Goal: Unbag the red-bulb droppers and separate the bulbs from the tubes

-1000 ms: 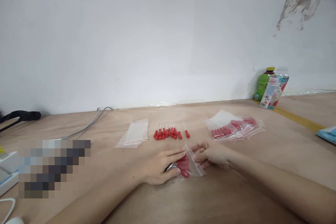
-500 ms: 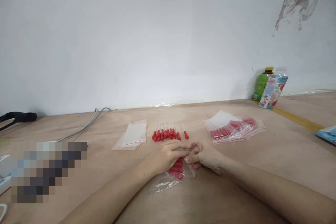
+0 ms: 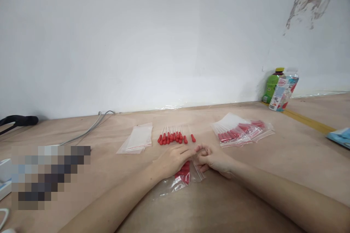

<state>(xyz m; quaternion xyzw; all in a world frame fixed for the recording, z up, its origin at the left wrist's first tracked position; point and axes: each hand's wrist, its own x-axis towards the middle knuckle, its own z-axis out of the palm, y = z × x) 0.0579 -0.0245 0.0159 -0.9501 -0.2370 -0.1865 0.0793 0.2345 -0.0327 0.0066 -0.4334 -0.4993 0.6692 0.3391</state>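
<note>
The left hand (image 3: 173, 160), its grip unclear, had shifted to the far edge of the clear bag (image 3: 178, 186), near centre on the desk (image 3: 213, 209), meeting the right hand (image 3: 214, 160), which pinched the bag, apparently at its mouth.

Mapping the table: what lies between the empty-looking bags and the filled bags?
Head view: red-bulbed droppers lie between the empty-looking bags and the filled bags, one slightly apart.

My table (image 3: 218, 204), light brown: bag (image 3: 170, 188), clear, with red bulbs (image 3: 183, 175) inside; loose bulbs (image 3: 171, 137), red; flat bags (image 3: 140, 137), whitish, red-lined; bottle (image 3: 270, 88), green, yellow cap (image 3: 279, 69); cable (image 3: 89, 129), grey.
</note>
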